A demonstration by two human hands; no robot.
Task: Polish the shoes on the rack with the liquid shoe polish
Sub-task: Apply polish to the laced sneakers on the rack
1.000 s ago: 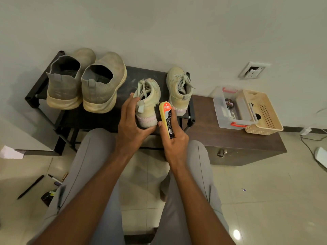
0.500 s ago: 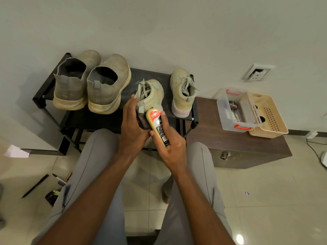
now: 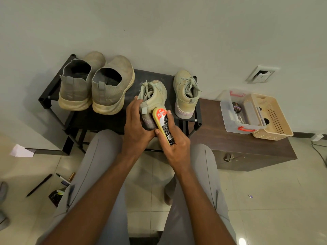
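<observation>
A black shoe rack (image 3: 53, 96) stands against the wall. On it sit two large grey slip-on shoes (image 3: 109, 89) at the left and a small pale laced shoe (image 3: 185, 96) at the right. Between them, my left hand (image 3: 136, 128) grips the heel of another small pale shoe (image 3: 155, 93), tilted toe-up. My right hand (image 3: 175, 144) holds a yellow liquid shoe polish bottle (image 3: 162, 122) with a red and black label. The bottle's top end presses against the heel of the held shoe.
A dark brown low cabinet (image 3: 238, 149) stands right of the rack, carrying a clear plastic box (image 3: 235, 126) with a polish tin and a beige basket (image 3: 276, 119). Pens (image 3: 39, 184) and small items lie on the tiled floor at left. A wall socket (image 3: 261, 74) is at right.
The held shoe was lifted at the heel and tipped toe-up. The bottle swung from the shoe's right side round to its heel, label now facing me.
</observation>
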